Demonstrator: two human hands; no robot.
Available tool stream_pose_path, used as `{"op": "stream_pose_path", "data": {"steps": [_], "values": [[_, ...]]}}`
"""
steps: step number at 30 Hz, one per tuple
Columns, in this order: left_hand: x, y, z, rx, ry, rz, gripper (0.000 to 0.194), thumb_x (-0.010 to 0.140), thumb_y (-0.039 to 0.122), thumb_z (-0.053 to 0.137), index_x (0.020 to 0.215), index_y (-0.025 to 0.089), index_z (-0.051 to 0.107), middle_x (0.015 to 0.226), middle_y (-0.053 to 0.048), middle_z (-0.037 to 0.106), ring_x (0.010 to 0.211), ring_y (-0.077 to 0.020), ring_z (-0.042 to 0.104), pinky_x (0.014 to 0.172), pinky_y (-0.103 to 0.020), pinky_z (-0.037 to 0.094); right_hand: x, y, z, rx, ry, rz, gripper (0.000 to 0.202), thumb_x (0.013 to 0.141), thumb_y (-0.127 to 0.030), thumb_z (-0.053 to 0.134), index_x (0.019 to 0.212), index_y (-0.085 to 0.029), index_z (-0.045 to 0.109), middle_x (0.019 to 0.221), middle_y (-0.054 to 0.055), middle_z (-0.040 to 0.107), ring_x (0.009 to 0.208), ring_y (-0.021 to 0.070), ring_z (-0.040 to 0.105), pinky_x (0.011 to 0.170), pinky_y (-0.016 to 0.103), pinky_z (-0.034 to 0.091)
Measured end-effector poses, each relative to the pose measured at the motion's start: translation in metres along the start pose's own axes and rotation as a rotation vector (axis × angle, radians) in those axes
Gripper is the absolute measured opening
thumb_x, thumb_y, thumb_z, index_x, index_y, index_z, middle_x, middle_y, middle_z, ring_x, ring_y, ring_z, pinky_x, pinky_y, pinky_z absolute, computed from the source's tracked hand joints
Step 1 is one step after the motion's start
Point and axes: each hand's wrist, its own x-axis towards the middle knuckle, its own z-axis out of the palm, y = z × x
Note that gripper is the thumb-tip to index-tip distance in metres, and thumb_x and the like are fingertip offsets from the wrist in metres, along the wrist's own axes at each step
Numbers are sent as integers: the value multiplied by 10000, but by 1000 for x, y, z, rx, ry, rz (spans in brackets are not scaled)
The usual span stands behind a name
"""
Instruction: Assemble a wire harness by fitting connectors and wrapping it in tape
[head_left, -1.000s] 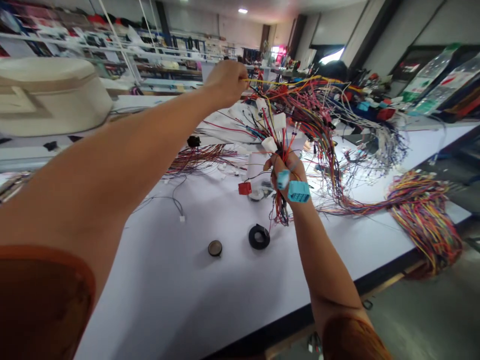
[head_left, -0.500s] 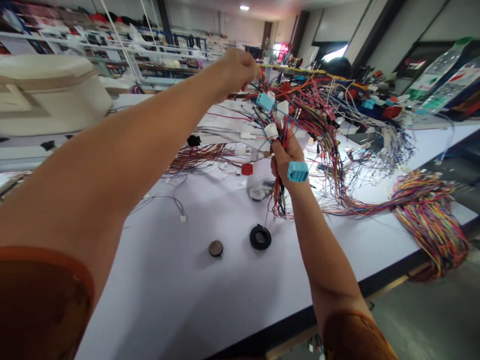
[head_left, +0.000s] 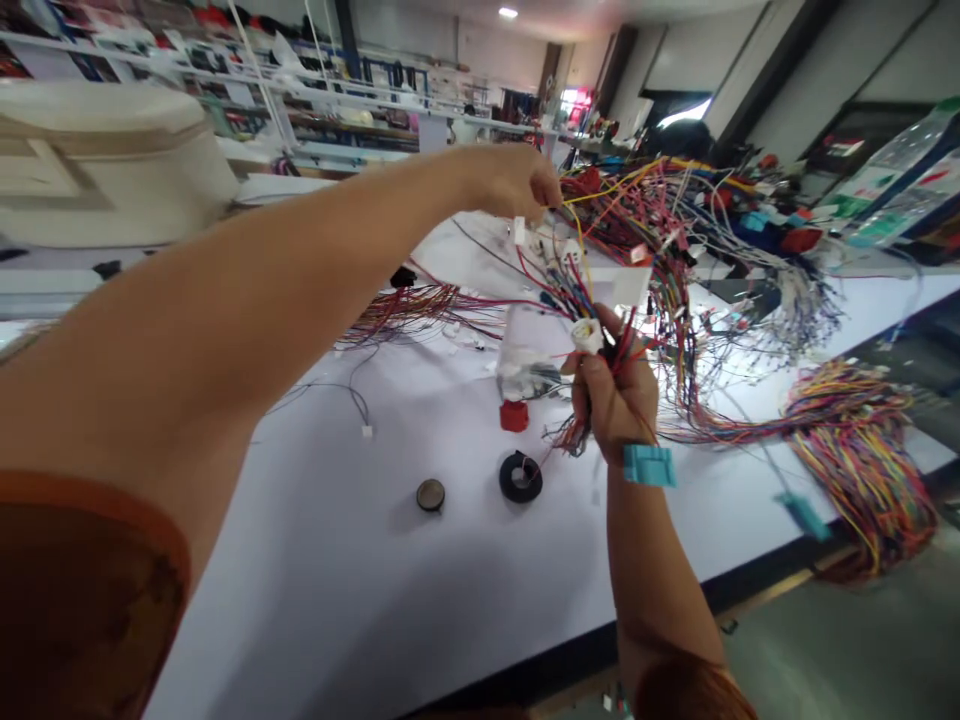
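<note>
My right hand [head_left: 619,395] is closed around a bundle of thin coloured wires [head_left: 574,285], above the white table. A round white connector [head_left: 587,335] pokes out by its thumb. From the bundle hang a red connector [head_left: 514,416] and a turquoise connector [head_left: 649,465], the latter over my right wrist. Farther out, my left hand [head_left: 529,182] is pinched at a yellow wire [head_left: 604,197] that runs toward the heap; its fingertips are partly hidden. A white connector [head_left: 519,231] dangles just below that hand. Another turquoise connector [head_left: 804,515], blurred, hangs to the right.
A black tape roll [head_left: 520,477] and a small round disc [head_left: 430,495] lie on the table [head_left: 337,600]. Behind is a large wire heap [head_left: 637,205]; a thick harness bundle [head_left: 862,450] drapes over the right edge. Plastic bottles [head_left: 900,180] and a beige case [head_left: 112,165] stand farther back.
My right hand has moved down and right with the wire bundle, and its connectors have swung. My left hand has moved right and slightly down, toward the wire heap.
</note>
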Motion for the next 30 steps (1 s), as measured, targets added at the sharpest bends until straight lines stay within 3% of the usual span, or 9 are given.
{"op": "stream_pose_path", "data": {"steps": [3, 7, 9, 17, 19, 22, 25, 28, 30], "values": [[-3, 14, 5, 149, -25, -8, 298, 754, 150, 654, 1035, 89, 733, 942, -33, 733, 780, -88, 544, 743, -209, 405, -9, 5, 1, -4, -21, 40, 499, 901, -406, 575, 1380, -304, 484, 780, -17, 626, 381, 44, 377, 321, 187, 298], [-5, 20, 6, 221, -78, 32, 191, 745, 222, 669, 876, 102, 739, 699, 23, 650, 679, -79, 474, 638, -202, 352, -9, 6, 1, 10, -6, 50, 504, 892, -398, 565, 1377, -291, 486, 755, -28, 612, 370, 41, 358, 320, 187, 295], [-5, 21, 5, 202, -120, 59, 181, 749, 285, 665, 792, 117, 717, 633, 43, 593, 652, -76, 437, 621, -206, 329, -3, 5, 4, 9, 30, 66, 491, 887, -384, 555, 1361, -270, 498, 726, -37, 591, 357, 36, 336, 312, 183, 279], [-8, 22, -3, 94, -207, 58, 230, 769, 364, 674, 804, 136, 678, 684, 37, 538, 691, -80, 422, 670, -227, 334, 44, 14, 12, -56, -12, 48, 344, 886, -379, 527, 1184, -211, 562, 762, -18, 629, 334, 28, 356, 296, 179, 250], [-9, 25, -4, 29, -130, 54, 188, 809, 318, 649, 750, 140, 630, 661, 38, 490, 650, -69, 396, 651, -232, 319, 51, 15, 7, -109, -34, 18, 345, 883, -366, 522, 1183, -202, 572, 730, -21, 627, 349, 39, 381, 316, 181, 280], [-9, 30, -5, -148, 92, 48, 156, 844, 238, 621, 732, 148, 561, 687, 28, 489, 631, -56, 415, 653, -235, 324, 56, 12, -3, -219, -134, -39, 359, 880, -342, 526, 1201, -198, 593, 672, -27, 614, 412, 62, 440, 376, 181, 341], [-4, 30, -7, -302, 311, 33, 190, 855, 210, 610, 710, 156, 500, 747, 9, 524, 667, -50, 460, 677, -237, 345, 55, 7, -10, -211, -177, -24, 368, 883, -359, 534, 1214, -207, 587, 658, -33, 600, 379, 58, 394, 348, 188, 310], [-1, 25, -7, -174, 537, -84, 246, 821, 196, 636, 641, 174, 470, 653, 40, 451, 608, -48, 365, 617, -231, 294, 50, 6, -12, -125, -72, -30, 376, 908, -395, 513, 1249, -240, 547, 703, -22, 611, 342, 50, 323, 293, 193, 243], [-2, 22, -6, -62, 511, -118, 221, 807, 192, 641, 632, 176, 507, 600, 59, 399, 575, -52, 308, 573, -235, 250, 46, 7, -12, -98, -26, -38, 396, 910, -418, 523, 1267, -248, 530, 727, -10, 621, 345, 50, 323, 276, 192, 222]]}}
